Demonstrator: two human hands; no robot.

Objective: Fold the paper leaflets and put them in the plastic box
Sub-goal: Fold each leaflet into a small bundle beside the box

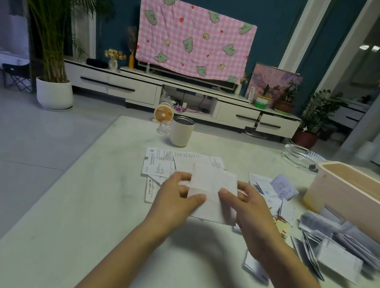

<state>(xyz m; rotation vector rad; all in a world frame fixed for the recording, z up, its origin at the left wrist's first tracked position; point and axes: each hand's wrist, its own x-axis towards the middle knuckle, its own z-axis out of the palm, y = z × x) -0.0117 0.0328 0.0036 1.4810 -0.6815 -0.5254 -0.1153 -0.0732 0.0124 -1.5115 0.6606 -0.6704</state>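
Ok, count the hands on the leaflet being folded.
2. The left hand grips the left side of the leaflet; the right hand grips its right side, thumbs on top. No other hands show.

Print covers the leaflets (161,161), but none of it is legible.

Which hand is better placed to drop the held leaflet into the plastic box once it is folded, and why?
Probably the right hand: it pinches the leaflet and lies nearer the plastic box, which stands to the right. The left hand would have to cross over.
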